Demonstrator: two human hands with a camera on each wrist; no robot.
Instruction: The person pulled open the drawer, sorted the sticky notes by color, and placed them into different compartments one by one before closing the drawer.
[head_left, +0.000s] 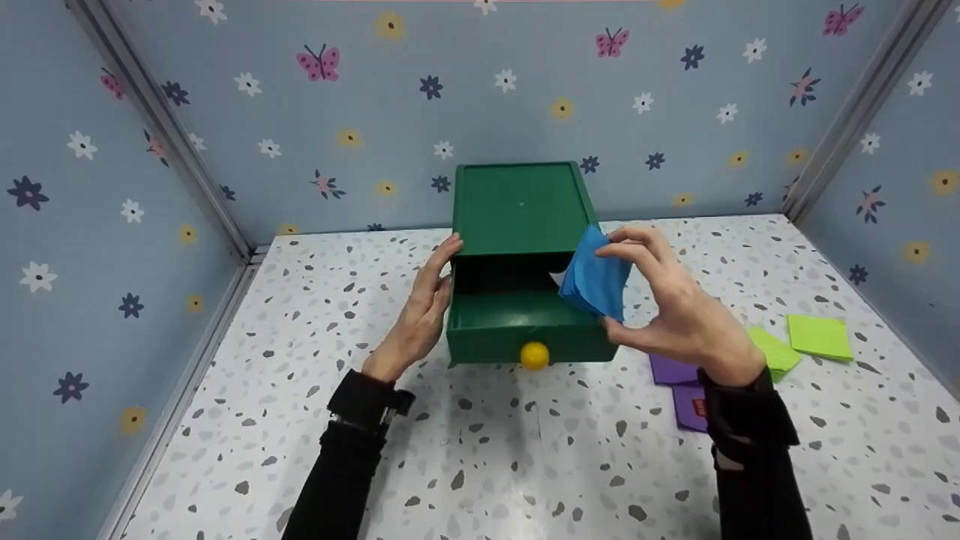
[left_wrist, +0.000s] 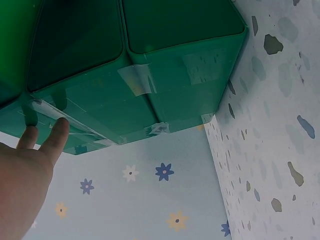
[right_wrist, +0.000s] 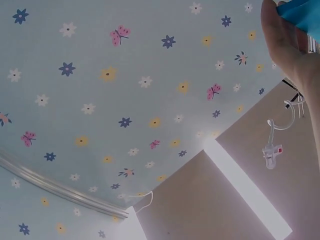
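Note:
In the head view, a green drawer box (head_left: 521, 210) stands against the back wall, its drawer pulled out toward me, with a round yellow knob (head_left: 535, 356) on the front. My left hand (head_left: 416, 319) rests its fingers along the box's left side. Taped seams run over that side (left_wrist: 175, 95) in the left wrist view, where the fingertips touch it. My right hand (head_left: 675, 307) pinches a blue sticky note pad (head_left: 600, 277) between thumb and fingers, above the drawer's right edge. A corner of the blue pad (right_wrist: 302, 15) shows in the right wrist view.
Purple sticky notes (head_left: 670, 369) lie right of the drawer, partly under my right wrist. Two lime-green notes (head_left: 820, 337) are farther right on the speckled tabletop (head_left: 480, 465). Flower-patterned walls (head_left: 502, 112) enclose the back and sides.

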